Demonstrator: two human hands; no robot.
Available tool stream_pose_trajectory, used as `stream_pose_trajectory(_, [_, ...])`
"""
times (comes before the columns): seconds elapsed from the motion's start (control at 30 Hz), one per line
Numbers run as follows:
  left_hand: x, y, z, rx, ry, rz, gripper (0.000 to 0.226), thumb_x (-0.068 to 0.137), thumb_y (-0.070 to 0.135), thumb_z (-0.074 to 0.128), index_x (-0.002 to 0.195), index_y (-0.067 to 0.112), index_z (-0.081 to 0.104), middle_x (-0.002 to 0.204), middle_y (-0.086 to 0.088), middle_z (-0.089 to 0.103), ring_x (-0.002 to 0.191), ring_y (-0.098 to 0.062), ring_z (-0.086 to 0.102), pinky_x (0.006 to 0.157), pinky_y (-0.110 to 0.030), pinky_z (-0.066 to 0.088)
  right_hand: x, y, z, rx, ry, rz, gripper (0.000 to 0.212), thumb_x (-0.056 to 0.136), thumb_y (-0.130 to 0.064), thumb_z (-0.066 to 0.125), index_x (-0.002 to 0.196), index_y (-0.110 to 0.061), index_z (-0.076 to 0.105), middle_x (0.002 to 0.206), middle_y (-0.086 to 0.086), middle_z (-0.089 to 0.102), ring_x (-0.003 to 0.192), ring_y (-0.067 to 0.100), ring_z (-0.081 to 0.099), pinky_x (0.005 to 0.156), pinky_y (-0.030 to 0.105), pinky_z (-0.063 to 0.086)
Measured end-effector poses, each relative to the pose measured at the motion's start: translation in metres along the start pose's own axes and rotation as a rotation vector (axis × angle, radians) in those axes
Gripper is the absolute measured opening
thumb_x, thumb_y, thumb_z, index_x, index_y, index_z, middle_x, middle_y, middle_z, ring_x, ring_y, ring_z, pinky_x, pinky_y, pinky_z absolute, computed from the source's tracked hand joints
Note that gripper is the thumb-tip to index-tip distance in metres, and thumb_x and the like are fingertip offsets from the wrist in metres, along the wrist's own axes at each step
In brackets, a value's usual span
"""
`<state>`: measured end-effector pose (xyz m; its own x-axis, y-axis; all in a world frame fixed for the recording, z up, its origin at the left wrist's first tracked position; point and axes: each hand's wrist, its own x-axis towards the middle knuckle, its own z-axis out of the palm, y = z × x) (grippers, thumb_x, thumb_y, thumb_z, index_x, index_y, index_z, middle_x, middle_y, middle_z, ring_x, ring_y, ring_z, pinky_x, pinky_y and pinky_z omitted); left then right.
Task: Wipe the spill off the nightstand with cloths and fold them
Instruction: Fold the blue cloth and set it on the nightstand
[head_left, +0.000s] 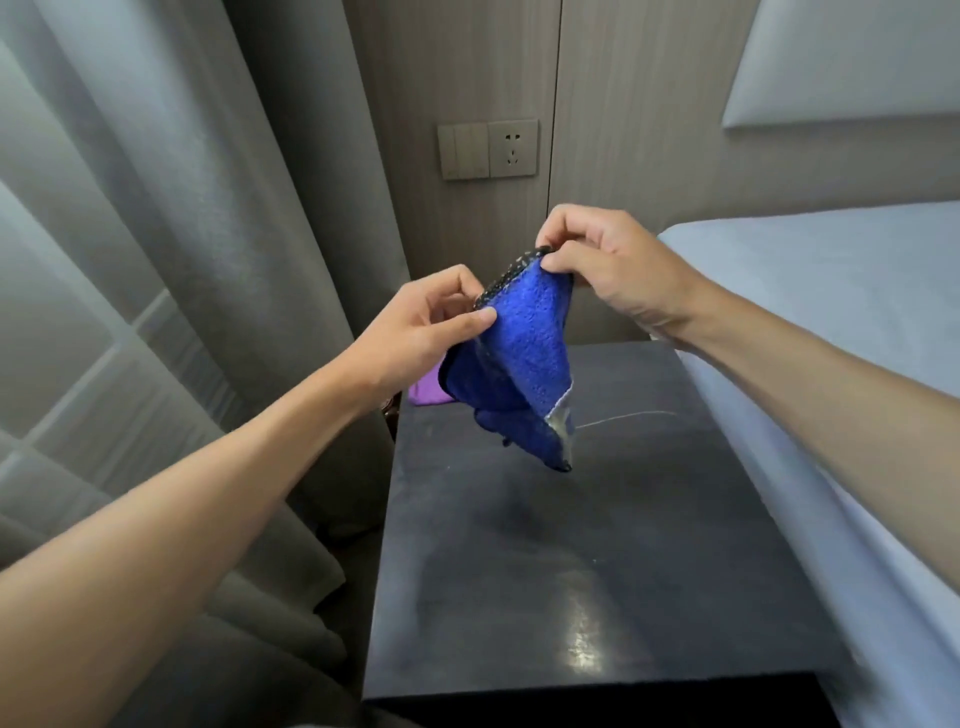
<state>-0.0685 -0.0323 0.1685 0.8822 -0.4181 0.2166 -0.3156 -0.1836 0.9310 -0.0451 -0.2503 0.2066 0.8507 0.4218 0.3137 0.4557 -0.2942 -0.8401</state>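
Two forearms are shown bare along all their visible length. The left hand (415, 332) and right hand (618, 265) are likewise bare, and short-trimmed nails can be made out on the fingers (479, 318).

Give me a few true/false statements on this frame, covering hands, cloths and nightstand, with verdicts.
1. The left hand and the right hand both pinch the blue cloth. True.
2. A purple cloth lies at the far left corner of the nightstand. True.
3. The blue cloth lies spread flat on the nightstand. False: it hangs in the air above it, held by its upper edge.
4. The bed stands left of the nightstand. False: it is on the right; curtains hang on the left.
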Motion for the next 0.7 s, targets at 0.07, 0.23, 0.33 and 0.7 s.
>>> stream_pose_trajectory(0.07, [0.006, 0.011, 0.0, 0.001, -0.048, -0.001, 0.014, 0.096, 0.021, 0.063, 0.095, 0.009, 0.055, 0.094, -0.005, 0.069, 0.086, -0.017, 0.066, 0.073, -0.03, 0.053, 0.002, -0.012, -0.016, -0.023, -0.015, -0.016, 0.006, 0.084, -0.017, 0.053, 0.08, -0.021, 0.055, 0.08, 0.002, 0.052, 0.075, 0.012, 0.045, 0.071, 0.029, 0.037])
stream_pose_trajectory(0.23, [0.011, 0.041, -0.004, 0.156, -0.294, -0.16, 0.019, 0.082, 0.011, 0.078, 0.095, 0.003, 0.068, 0.091, -0.003, 0.074, 0.081, -0.014, 0.068, 0.073, -0.025, 0.053, -0.001, -0.036, -0.052, -0.159, -0.029, -0.049, 0.009, 0.094, -0.017, 0.051, 0.087, -0.022, 0.053, 0.078, -0.007, 0.055, 0.067, 0.003, 0.045, 0.059, 0.016, 0.036])
stream_pose_trajectory(0.33, [0.008, 0.053, -0.009, 0.123, -0.378, -0.22, 0.007, 0.084, -0.006, 0.069, 0.089, -0.001, 0.07, 0.075, 0.004, 0.075, 0.064, -0.006, 0.069, 0.058, -0.014, 0.05, -0.003, -0.045, -0.073, -0.191, -0.037, 0.021, 0.016, 0.103, -0.016, 0.046, 0.091, -0.024, 0.051, 0.069, -0.013, 0.053, 0.058, 0.002, 0.044, 0.055, 0.017, 0.039])
stream_pose_trajectory(0.7, [0.002, 0.054, -0.023, -0.584, -0.346, -0.267, 0.053, 0.08, -0.012, 0.045, 0.119, 0.016, 0.067, 0.116, -0.009, 0.07, 0.109, -0.026, 0.067, 0.086, -0.039, 0.056, -0.005, -0.032, -0.087, 0.104, 0.123, 0.347, 0.022, 0.107, -0.025, 0.04, 0.088, -0.025, 0.052, 0.07, -0.005, 0.047, 0.056, 0.011, 0.041, 0.05, 0.026, 0.034])
